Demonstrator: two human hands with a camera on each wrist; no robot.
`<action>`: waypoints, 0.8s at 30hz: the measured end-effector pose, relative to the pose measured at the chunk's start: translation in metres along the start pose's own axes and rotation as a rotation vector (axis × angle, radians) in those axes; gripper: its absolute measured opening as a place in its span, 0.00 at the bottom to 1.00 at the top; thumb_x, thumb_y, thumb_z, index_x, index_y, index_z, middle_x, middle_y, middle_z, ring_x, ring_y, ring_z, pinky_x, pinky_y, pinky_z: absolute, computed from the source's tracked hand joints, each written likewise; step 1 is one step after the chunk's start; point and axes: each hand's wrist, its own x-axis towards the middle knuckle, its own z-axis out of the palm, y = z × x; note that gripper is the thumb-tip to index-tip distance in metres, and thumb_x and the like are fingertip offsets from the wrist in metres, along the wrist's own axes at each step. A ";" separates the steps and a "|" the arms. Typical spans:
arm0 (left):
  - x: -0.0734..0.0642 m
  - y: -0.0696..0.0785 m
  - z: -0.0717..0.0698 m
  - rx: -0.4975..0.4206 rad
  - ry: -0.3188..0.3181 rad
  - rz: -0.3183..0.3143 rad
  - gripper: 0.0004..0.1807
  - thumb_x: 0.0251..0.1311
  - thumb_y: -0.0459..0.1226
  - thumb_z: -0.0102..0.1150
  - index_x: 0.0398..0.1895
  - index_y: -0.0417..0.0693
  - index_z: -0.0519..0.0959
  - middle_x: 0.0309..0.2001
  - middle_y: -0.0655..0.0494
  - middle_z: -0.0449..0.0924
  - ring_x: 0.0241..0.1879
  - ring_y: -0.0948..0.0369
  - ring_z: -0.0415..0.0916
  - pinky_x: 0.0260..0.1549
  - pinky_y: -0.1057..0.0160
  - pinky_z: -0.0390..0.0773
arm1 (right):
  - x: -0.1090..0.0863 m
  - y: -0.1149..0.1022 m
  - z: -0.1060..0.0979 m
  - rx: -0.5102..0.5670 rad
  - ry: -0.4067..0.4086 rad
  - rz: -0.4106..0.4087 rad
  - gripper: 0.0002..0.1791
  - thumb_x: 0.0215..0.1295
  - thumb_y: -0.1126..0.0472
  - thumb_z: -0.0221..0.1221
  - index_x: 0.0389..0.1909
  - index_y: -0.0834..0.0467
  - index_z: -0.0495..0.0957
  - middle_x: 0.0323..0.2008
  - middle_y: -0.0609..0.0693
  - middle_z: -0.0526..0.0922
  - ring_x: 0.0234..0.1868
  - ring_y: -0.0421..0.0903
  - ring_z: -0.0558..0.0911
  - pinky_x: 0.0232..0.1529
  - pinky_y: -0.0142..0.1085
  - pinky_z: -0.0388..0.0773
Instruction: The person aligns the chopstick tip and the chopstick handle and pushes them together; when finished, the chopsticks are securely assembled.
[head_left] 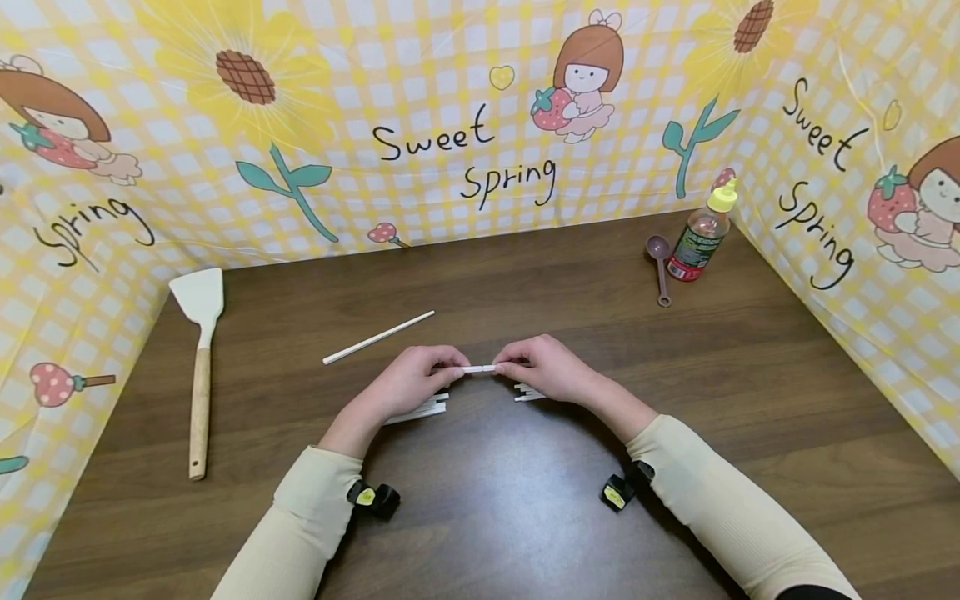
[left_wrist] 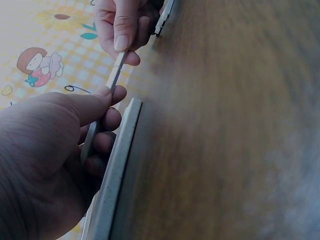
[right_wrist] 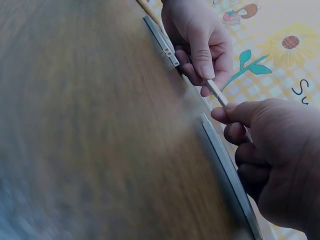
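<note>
Between thumb and fingers my left hand (head_left: 420, 375) pinches a thin white stick (head_left: 472, 369). From the other side my right hand (head_left: 551, 367) pinches the white piece that lines up end to end with it. A fine seam shows across the short stretch between the fingertips; whether these are two sticks or one, I cannot tell. Beside and partly under the left hand lie several white sticks (left_wrist: 117, 165). Several more white sticks (right_wrist: 225, 165) lie beside the right hand, partly hidden by it in the head view.
A single long white stick (head_left: 378, 337) lies slanted beyond the left hand. At the far left is a white spatula (head_left: 200, 367) with a wooden handle. A brown measuring spoon (head_left: 660, 268) and a yellow-capped bottle (head_left: 700, 237) are at the back right. Printed cloth (head_left: 450, 83) walls the table's back and sides.
</note>
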 end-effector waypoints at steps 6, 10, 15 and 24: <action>0.000 0.001 0.000 0.000 -0.003 0.001 0.03 0.69 0.34 0.62 0.40 0.50 0.84 0.30 0.62 0.80 0.31 0.63 0.73 0.36 0.60 0.73 | 0.000 0.000 0.000 -0.013 -0.002 0.011 0.06 0.72 0.58 0.62 0.39 0.53 0.87 0.29 0.40 0.83 0.27 0.37 0.73 0.35 0.34 0.70; 0.000 0.001 0.000 0.003 -0.005 -0.001 0.03 0.69 0.34 0.62 0.40 0.50 0.84 0.30 0.62 0.80 0.31 0.63 0.73 0.36 0.60 0.72 | 0.000 0.000 0.000 -0.010 -0.005 0.019 0.06 0.72 0.58 0.62 0.38 0.52 0.87 0.28 0.40 0.81 0.27 0.38 0.72 0.34 0.34 0.70; 0.000 0.001 0.000 0.004 -0.005 -0.002 0.03 0.69 0.34 0.62 0.40 0.50 0.84 0.29 0.63 0.79 0.30 0.63 0.73 0.35 0.60 0.72 | 0.000 0.000 0.001 -0.003 -0.008 0.021 0.06 0.72 0.58 0.62 0.38 0.52 0.86 0.26 0.39 0.79 0.26 0.37 0.72 0.33 0.34 0.69; 0.000 0.002 0.001 0.001 -0.002 0.000 0.02 0.68 0.34 0.62 0.39 0.49 0.84 0.28 0.62 0.79 0.30 0.63 0.72 0.35 0.61 0.72 | 0.000 0.001 0.001 -0.011 0.004 0.006 0.05 0.72 0.57 0.62 0.38 0.51 0.86 0.26 0.38 0.79 0.26 0.37 0.71 0.33 0.34 0.69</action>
